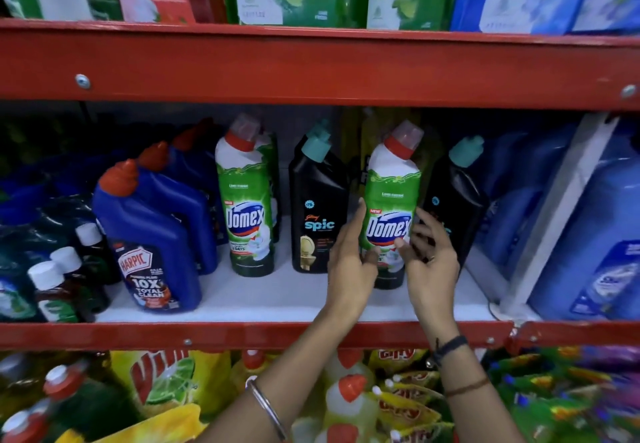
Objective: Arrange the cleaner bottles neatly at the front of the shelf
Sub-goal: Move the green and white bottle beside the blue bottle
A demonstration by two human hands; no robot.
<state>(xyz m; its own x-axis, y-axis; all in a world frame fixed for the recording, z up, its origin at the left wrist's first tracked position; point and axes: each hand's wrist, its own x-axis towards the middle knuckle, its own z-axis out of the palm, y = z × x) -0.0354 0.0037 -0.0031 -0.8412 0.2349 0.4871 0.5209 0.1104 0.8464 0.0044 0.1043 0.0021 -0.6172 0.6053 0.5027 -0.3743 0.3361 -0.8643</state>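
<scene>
Both hands, left [349,269] and right [429,269], grip the upright green-labelled white plastic cleaner bottle [389,207] from either side, set back from the red shelf's front edge [242,335].

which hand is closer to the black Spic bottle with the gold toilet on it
Left. The left hand sits just right of that Spic bottle, gripping the Domex bottle; the right hand is beyond the Domex bottle.
</scene>
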